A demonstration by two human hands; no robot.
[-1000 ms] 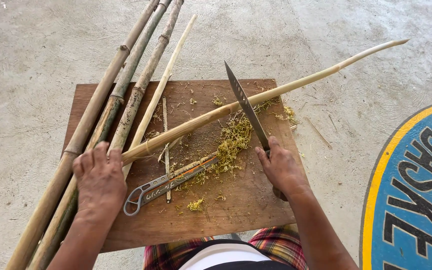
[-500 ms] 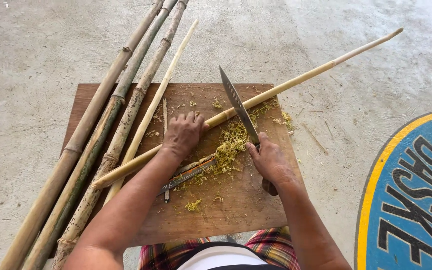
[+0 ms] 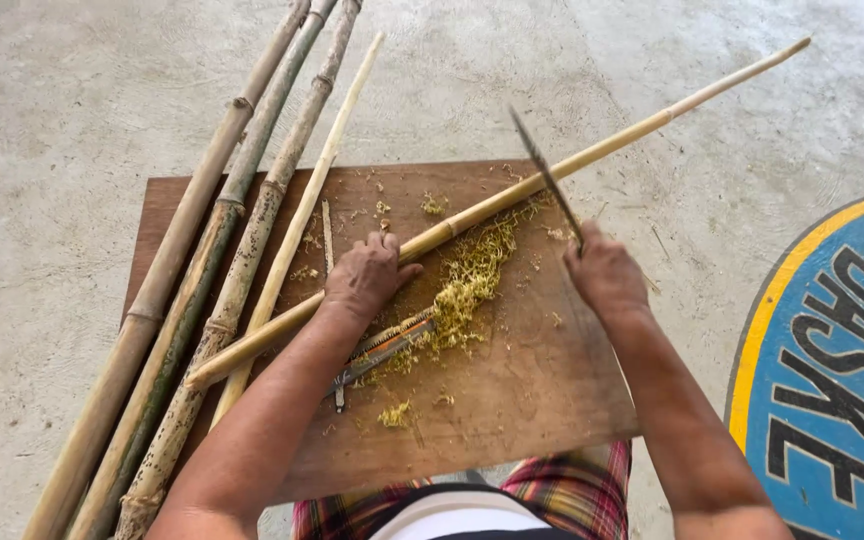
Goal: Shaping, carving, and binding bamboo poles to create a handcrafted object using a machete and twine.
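— While the left hand (image 3: 364, 278) presses down on a pale, peeled bamboo pole (image 3: 512, 196), what keeps the pole steady?

— Its fingers are curled together over the pole, pinning it to the wooden board (image 3: 512, 400). The pole lies slantwise across the board, its thick end low at the left and its thin tip far out over the concrete floor (image 3: 72, 120) at upper right, likely so the worked stretch has firm backing.

— And the right hand (image 3: 604, 275)?

— Clamped around the handle of a long knife (image 3: 544, 175), blade raised edge-on just above the pole, beside the left hand but apart from it.

— What lies around them?

— Yellow-green shavings (image 3: 467, 280) heaped on the board between the hands, with a small metal tool (image 3: 382, 352) resting under the left wrist. Four unpeeled or thinner bamboo stalks (image 3: 222, 230) lie side by side along the board's left edge, within reach. A blue painted marking (image 3: 832, 380) with a yellow rim shows on the floor at right.
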